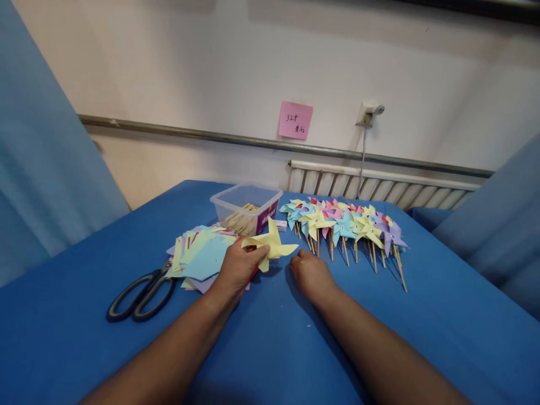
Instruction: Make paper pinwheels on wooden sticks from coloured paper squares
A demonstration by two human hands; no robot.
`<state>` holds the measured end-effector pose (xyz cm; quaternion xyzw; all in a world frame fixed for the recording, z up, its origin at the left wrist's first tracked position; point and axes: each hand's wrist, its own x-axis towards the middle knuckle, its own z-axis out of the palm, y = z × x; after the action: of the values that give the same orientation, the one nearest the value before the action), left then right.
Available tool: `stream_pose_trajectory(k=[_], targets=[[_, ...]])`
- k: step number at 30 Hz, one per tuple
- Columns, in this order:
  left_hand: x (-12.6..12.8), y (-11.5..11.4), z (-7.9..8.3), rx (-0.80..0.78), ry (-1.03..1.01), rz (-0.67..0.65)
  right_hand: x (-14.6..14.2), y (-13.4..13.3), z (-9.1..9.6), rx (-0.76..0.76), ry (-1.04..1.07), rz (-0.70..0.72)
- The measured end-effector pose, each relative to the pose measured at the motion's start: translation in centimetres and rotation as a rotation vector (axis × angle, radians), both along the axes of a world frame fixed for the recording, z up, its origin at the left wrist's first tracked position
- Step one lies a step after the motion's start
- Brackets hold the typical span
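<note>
My left hand (238,268) pinches a folded yellow paper pinwheel (271,243) just above the blue tabletop (274,337). My right hand (311,274) rests knuckles-up on the cloth just right of the pinwheel, fingers curled under; what they hold, if anything, is hidden. A pile of cut coloured paper squares (202,256) lies under and left of my left hand. A row of finished pinwheels on wooden sticks (343,225) lies to the right.
Black-handled scissors (141,295) lie at the left of the paper pile. A clear plastic box (246,208) with wooden sticks stands behind the pile. A pink note (295,120) is stuck on the wall above a radiator (379,188). Blue curtains hang at both sides.
</note>
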<state>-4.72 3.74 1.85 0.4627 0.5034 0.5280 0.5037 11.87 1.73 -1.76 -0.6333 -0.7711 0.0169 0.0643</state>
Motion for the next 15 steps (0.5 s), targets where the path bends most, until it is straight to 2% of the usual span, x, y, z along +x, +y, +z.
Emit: stream_pose_trajectory(k=[4,7,12,15], targets=[[0.0,-0.2,0.3,-0.007,0.027,-0.007,0.8,0.1,0.2,0.002,0.099,-0.008],[0.0,-0.3,0.4,-0.006,0.038,-0.003,1.6,0.2,0.2,-0.019,0.17,0.055],[0.0,-0.2,0.3,-0.002,0.05,-0.001,2.7,0.7,-0.8,-0.01,0.305,0.186],[0.1,-0.2,0.3,0.002,0.05,-0.008,2.9,0.9,-1.3,0.016,0.366,0.181]])
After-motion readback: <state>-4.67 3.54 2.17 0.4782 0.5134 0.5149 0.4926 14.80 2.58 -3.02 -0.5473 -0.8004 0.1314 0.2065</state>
